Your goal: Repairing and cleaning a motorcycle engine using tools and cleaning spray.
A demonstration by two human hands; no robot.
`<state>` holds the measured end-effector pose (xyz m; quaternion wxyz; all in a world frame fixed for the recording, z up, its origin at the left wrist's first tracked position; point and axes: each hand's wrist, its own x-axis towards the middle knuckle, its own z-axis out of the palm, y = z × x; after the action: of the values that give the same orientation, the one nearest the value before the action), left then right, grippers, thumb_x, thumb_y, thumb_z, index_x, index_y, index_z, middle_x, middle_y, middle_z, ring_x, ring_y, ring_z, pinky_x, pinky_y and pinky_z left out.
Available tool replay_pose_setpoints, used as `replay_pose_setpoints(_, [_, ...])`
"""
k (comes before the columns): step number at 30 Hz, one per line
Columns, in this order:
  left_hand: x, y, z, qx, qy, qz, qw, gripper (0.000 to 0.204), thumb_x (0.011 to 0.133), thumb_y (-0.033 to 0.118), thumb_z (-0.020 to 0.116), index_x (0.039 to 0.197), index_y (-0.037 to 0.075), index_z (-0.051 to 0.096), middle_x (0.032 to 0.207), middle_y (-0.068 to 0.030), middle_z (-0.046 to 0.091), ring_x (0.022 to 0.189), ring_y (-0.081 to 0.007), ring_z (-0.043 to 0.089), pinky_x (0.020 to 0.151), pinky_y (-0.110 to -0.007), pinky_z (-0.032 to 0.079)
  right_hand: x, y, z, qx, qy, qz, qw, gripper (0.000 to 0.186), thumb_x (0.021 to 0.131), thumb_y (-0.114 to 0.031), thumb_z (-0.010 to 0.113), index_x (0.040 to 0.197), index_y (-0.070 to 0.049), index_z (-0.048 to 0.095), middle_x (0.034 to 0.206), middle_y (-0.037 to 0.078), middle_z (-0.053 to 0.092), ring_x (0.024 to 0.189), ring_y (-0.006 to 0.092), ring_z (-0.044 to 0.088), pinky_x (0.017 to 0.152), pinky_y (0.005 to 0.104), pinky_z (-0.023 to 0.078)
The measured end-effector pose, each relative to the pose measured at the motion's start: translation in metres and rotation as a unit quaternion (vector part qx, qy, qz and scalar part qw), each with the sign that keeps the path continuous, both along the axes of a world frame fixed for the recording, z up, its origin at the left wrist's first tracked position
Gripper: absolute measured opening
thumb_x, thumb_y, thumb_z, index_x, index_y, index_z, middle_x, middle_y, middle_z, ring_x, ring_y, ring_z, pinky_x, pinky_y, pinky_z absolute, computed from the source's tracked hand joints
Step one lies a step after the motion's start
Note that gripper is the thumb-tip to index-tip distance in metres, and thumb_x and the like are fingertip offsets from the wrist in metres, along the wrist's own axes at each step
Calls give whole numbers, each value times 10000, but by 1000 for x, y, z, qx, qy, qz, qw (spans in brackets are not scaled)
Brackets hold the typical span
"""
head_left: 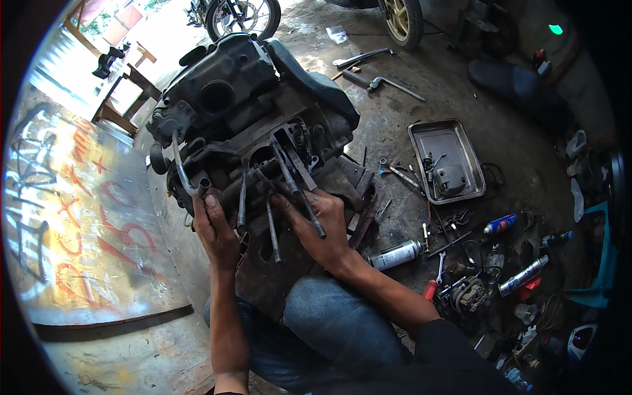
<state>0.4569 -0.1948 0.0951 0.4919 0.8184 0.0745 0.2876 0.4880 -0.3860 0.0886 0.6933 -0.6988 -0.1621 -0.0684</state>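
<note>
My left hand (216, 232) is closed round the socket end of a bent, L-shaped socket wrench (182, 166). Its long arm rises along the left side of a dirty black motorcycle engine (227, 131), which stands right in front of me. From the engine several long metal stud rods (307, 212) stick out toward me. Among them a flat grey metal strip (303, 172) comes out of an opening. My right hand (322, 220), fingers curled, lies against the rods and the strip's near end. Whatever lies between its fingers is hidden.
At right, a metal tray (477, 153) holds a dark engine cover (449, 180). Nearer lie a spray can (396, 255), a blue can (500, 224), a combination wrench (441, 266) and many loose parts. A painted metal sheet (99, 217) stands at left. Motorcycle wheels (401, 23) are behind.
</note>
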Motion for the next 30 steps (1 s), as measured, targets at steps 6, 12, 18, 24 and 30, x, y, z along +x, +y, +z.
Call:
replay_pose_setpoints(6, [3, -7, 17, 36, -31, -48, 998, 293, 1068, 162, 350, 1131, -37, 555, 951, -95, 620, 887, -145, 560, 815, -294, 439, -1, -6, 11, -11, 12, -4, 1000, 244, 903, -132, 699, 1132, -47, 723, 807, 135, 651, 628, 201, 629, 558, 358, 471])
replay_pose_setpoints(12, [4, -19, 30, -32, -30, -108, 993, 322, 1075, 175, 332, 1151, -53, 546, 971, -112, 639, 771, -123, 616, 721, -259, 489, -1, -3, 11, 53, 60, 6, 997, 217, 921, -129, 694, 1111, -31, 733, 829, 104, 670, 655, 93, 605, 538, 303, 456])
replay_pose_setpoints(18, [0, -15, 30, -83, -13, -128, 988, 316, 1076, 186, 340, 1160, -48, 536, 985, -116, 641, 722, -119, 620, 675, -244, 491, -1, 2, 11, 67, 52, 12, 996, 212, 934, -139, 684, 1101, -19, 734, 840, 105, 677, 643, 83, 599, 523, 289, 448])
replay_pose_setpoints(24, [12, -10, 2, 40, -59, -16, 997, 332, 1082, 281, 361, 1077, 10, 552, 836, -76, 635, 598, -94, 584, 566, -212, 487, 4, -2, 6, 71, 58, -5, 996, 198, 922, -150, 699, 1051, -7, 742, 821, 102, 666, 660, 99, 614, 542, 300, 471])
replay_pose_setpoints(30, [6, -21, 12, -38, -58, 4, 998, 333, 1084, 267, 376, 1125, 7, 579, 853, -68, 651, 645, -99, 594, 612, -221, 478, 5, 9, 2, 101, 24, -10, 995, 185, 912, -140, 699, 1006, 17, 727, 849, 142, 671, 718, 175, 661, 600, 339, 497])
